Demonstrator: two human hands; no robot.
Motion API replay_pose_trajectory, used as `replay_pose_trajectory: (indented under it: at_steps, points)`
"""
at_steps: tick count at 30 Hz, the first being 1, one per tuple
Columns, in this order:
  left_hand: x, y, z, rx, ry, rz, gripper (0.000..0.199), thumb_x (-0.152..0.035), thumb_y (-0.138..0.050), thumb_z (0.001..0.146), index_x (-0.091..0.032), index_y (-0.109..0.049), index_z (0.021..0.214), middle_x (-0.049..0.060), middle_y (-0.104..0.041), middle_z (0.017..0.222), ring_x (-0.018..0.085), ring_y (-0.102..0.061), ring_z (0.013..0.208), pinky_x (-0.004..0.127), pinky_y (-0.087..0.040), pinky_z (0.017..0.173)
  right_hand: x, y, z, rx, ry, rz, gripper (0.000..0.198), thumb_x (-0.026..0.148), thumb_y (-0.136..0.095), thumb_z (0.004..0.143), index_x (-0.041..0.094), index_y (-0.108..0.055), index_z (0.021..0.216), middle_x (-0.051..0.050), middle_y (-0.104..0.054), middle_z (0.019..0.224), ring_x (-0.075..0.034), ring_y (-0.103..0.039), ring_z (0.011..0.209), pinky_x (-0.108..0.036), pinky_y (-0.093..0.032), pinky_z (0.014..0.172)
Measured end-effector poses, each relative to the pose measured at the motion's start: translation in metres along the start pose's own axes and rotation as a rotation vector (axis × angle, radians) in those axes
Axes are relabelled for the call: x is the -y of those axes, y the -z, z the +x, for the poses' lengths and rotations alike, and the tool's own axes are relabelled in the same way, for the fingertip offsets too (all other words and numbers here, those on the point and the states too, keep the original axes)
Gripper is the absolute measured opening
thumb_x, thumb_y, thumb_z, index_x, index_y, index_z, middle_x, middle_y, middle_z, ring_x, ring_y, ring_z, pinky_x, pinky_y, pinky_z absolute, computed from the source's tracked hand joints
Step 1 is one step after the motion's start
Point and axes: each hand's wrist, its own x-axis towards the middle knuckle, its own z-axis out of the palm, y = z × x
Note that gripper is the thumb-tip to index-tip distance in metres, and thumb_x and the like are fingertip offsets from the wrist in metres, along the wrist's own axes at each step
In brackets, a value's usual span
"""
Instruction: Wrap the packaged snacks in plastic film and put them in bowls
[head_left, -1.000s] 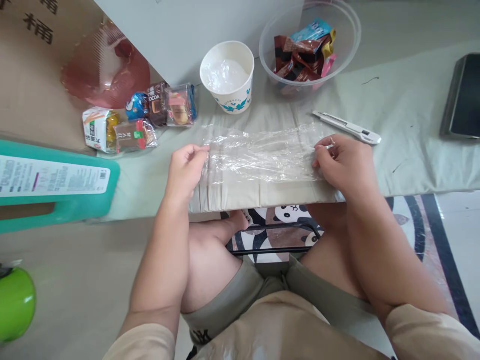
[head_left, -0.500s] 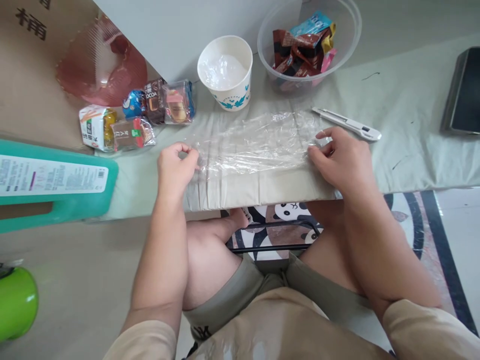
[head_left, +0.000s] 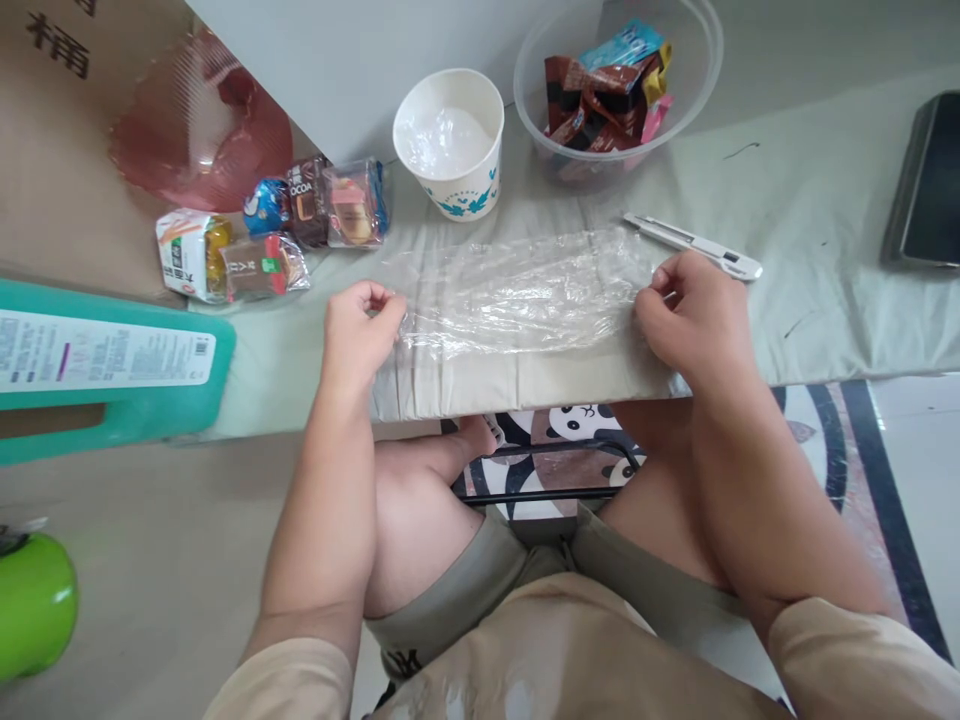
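A crumpled sheet of clear plastic film (head_left: 517,300) stretches across the front of the cloth-covered table. My left hand (head_left: 360,330) pinches its left end between thumb and fingers. Its right end is in the closed fingers of my right hand (head_left: 694,315). Just behind my right hand lies a white utility knife (head_left: 694,245). Beyond the film stands a white paper cup (head_left: 461,185) with a blue leaf pattern, some clear crinkled plastic inside it.
A clear tub (head_left: 529,125) of wrapped snacks stands at the back. Several small packaged snacks (head_left: 259,270) lie at left, by a pink ribbed dish (head_left: 255,150). A green jug (head_left: 217,385) is at the left edge, a dark phone-like object (head_left: 934,190) at far right.
My right hand has shifted slightly right and its fingers have closed more on the film. My left hand has moved a little right. The film lies somewhat flatter.
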Motion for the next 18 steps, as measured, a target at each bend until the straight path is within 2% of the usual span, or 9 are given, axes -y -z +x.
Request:
replay_pose_trajectory:
  at_steps: [3, 5, 8, 11, 15, 18]
  points:
    - [0.005, -0.001, 0.004, 0.033, -0.016, 0.041, 0.012, -0.021, -0.062, 0.08, -0.022, -0.055, 0.07, -0.004, -0.057, 0.061, 0.011, -0.049, 0.051, 0.028, -0.036, 0.055, 0.0, 0.001, 0.001, -0.008, 0.009, -0.041, 0.018, 0.016, -0.059, 0.073, 0.027, -0.046, 0.075, 0.0, -0.056, 0.067, -0.021, -0.053, 0.063, -0.038, -0.041, 0.069]
    - [0.007, -0.002, 0.005, 0.026, -0.031, 0.138, 0.014, -0.023, -0.063, 0.081, -0.022, -0.054, 0.07, -0.005, -0.052, 0.057, 0.012, -0.046, 0.052, 0.029, -0.034, 0.057, -0.003, 0.0, 0.002, -0.03, 0.05, -0.065, 0.016, 0.017, -0.059, 0.074, 0.027, -0.047, 0.078, -0.001, -0.06, 0.072, -0.023, -0.056, 0.066, -0.04, -0.043, 0.072]
    - [0.007, -0.001, 0.004, 0.024, -0.034, 0.293, 0.014, -0.024, -0.065, 0.081, -0.022, -0.055, 0.072, -0.005, -0.05, 0.056, 0.014, -0.045, 0.055, 0.03, -0.034, 0.061, -0.011, -0.004, 0.003, -0.071, 0.14, -0.079, 0.015, 0.019, -0.059, 0.076, 0.027, -0.052, 0.088, -0.005, -0.069, 0.088, -0.026, -0.064, 0.077, -0.044, -0.048, 0.08]
    - [0.005, 0.0, 0.004, 0.015, -0.042, 0.375, 0.014, -0.027, -0.069, 0.08, -0.023, -0.055, 0.077, -0.005, -0.053, 0.06, 0.016, -0.048, 0.059, 0.031, -0.034, 0.064, -0.018, -0.009, 0.004, -0.113, 0.211, -0.109, 0.025, 0.023, -0.061, 0.079, 0.027, -0.057, 0.103, -0.008, -0.072, 0.103, -0.029, -0.069, 0.088, -0.047, -0.052, 0.084]
    - [0.002, 0.002, 0.004, -0.077, -0.063, 0.421, 0.027, -0.031, -0.076, 0.076, -0.025, -0.05, 0.077, -0.005, -0.051, 0.065, 0.016, -0.048, 0.062, 0.032, -0.034, 0.066, -0.022, -0.012, 0.001, -0.27, 0.279, -0.168, 0.036, 0.027, -0.064, 0.081, 0.028, -0.061, 0.117, -0.014, -0.07, 0.118, -0.028, -0.069, 0.085, -0.048, -0.055, 0.08]
    - [-0.005, 0.005, -0.006, -0.202, -0.156, 0.345, 0.033, -0.03, -0.075, 0.078, -0.025, -0.042, 0.072, -0.007, -0.042, 0.06, 0.015, -0.041, 0.058, 0.032, -0.034, 0.066, -0.019, -0.01, -0.002, -0.42, 0.348, -0.133, 0.027, 0.026, -0.064, 0.084, 0.026, -0.066, 0.111, -0.017, -0.069, 0.118, -0.027, -0.069, 0.084, -0.047, -0.057, 0.081]
